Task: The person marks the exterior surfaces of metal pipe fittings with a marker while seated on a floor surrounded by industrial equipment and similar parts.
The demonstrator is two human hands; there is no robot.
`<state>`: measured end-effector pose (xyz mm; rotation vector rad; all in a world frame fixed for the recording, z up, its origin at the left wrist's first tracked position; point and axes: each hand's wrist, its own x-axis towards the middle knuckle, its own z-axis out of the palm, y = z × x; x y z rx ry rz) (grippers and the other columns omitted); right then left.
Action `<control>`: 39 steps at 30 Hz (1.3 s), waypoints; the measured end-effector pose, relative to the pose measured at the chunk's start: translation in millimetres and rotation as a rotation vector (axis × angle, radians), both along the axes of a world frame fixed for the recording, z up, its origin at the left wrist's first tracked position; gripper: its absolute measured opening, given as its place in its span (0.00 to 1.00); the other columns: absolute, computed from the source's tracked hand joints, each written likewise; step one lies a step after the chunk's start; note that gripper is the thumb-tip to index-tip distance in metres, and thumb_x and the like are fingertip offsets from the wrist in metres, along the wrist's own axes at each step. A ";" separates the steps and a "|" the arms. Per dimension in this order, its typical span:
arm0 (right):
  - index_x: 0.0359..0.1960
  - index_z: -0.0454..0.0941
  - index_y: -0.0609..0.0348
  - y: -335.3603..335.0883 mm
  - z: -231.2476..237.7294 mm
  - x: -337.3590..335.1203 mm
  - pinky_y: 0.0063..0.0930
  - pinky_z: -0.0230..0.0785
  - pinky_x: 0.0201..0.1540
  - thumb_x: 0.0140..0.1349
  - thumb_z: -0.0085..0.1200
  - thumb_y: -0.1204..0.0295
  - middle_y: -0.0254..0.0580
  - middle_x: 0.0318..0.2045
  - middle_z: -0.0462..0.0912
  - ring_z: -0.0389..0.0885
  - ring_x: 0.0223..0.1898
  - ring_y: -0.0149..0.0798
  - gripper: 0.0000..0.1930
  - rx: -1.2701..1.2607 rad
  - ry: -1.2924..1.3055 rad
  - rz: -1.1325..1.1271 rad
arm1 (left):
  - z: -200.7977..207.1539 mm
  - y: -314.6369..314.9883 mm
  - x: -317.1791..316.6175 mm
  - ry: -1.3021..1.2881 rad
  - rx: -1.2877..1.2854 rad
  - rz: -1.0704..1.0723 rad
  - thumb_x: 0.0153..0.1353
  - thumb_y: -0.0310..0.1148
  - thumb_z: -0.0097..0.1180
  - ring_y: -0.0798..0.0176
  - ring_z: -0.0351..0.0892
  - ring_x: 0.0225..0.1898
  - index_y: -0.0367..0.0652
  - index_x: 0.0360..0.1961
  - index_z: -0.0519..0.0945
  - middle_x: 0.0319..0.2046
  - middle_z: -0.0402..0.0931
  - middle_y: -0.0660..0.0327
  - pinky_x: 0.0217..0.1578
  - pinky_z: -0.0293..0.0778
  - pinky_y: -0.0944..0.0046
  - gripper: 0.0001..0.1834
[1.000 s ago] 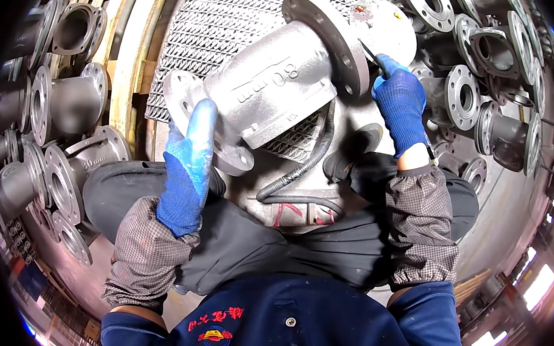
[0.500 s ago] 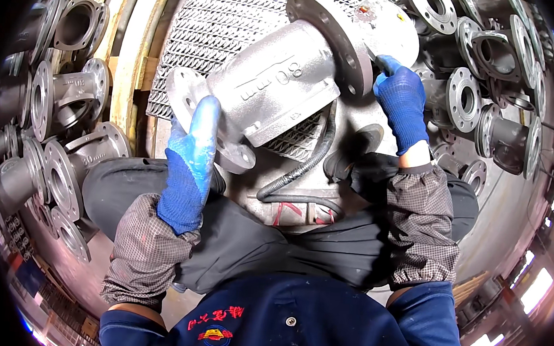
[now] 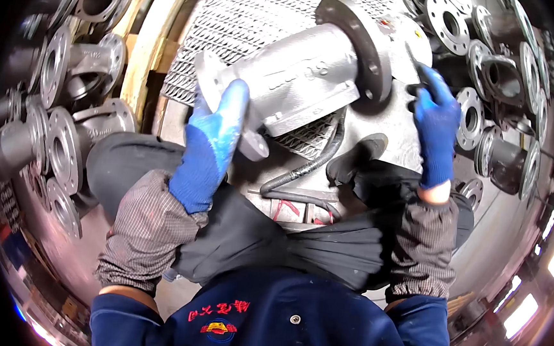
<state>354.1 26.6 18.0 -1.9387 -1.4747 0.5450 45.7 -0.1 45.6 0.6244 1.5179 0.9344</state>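
Note:
A grey cast-metal valve body point(image 3: 303, 69) with flanged ends lies tilted in front of me, its larger round flange point(image 3: 353, 46) at the upper right. My blue-gloved left hand point(image 3: 219, 127) grips the smaller flange at the near-left end, thumb along its outer face and the other fingers mostly hidden behind. My right hand point(image 3: 436, 113), also gloved in blue, is raised off to the right of the large flange, apart from it. Its fingers close on a thin, dark, narrow tool point(image 3: 412, 56) that points up and left; I cannot make out its exact kind.
Beneath the casting is a metal mesh grate point(image 3: 216, 34). Behind it stands a whitish rounded object point(image 3: 403, 43). A dark hose point(image 3: 309, 167) curves below, near my knees. More flanged castings are piled at left point(image 3: 67, 148) and right point(image 3: 506, 154), beside wooden slats point(image 3: 147, 54).
My right hand has drawn away from the large flange, to the right and slightly down, with the tool. The left hand keeps its grip; the view has shifted a little.

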 end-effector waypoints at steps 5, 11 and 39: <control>0.51 0.79 0.60 -32.9 63.9 -49.7 0.26 0.73 0.36 0.50 0.45 0.86 0.44 0.36 0.83 0.79 0.30 0.34 0.25 0.302 -0.044 0.288 | -15.1 -6.3 -10.4 -0.045 0.075 -0.026 0.62 0.37 0.59 0.68 0.76 0.41 0.34 0.59 0.64 0.43 0.76 0.58 0.41 0.74 0.67 0.29; 0.52 0.78 0.55 -46.1 69.2 -83.1 0.30 0.71 0.43 0.47 0.44 0.89 0.48 0.37 0.82 0.80 0.37 0.42 0.28 0.103 -0.259 0.480 | -15.5 -2.1 1.2 0.003 0.084 0.054 0.63 0.41 0.57 0.69 0.74 0.39 0.36 0.52 0.72 0.39 0.76 0.62 0.41 0.72 0.68 0.22; 0.52 0.78 0.43 -32.5 65.7 -98.3 0.31 0.73 0.39 0.53 0.53 0.83 0.43 0.38 0.82 0.81 0.36 0.44 0.25 0.091 -0.563 0.533 | -17.1 -5.4 -5.2 -0.006 0.098 -0.044 0.65 0.40 0.54 0.68 0.73 0.40 0.35 0.50 0.71 0.40 0.74 0.61 0.44 0.71 0.66 0.20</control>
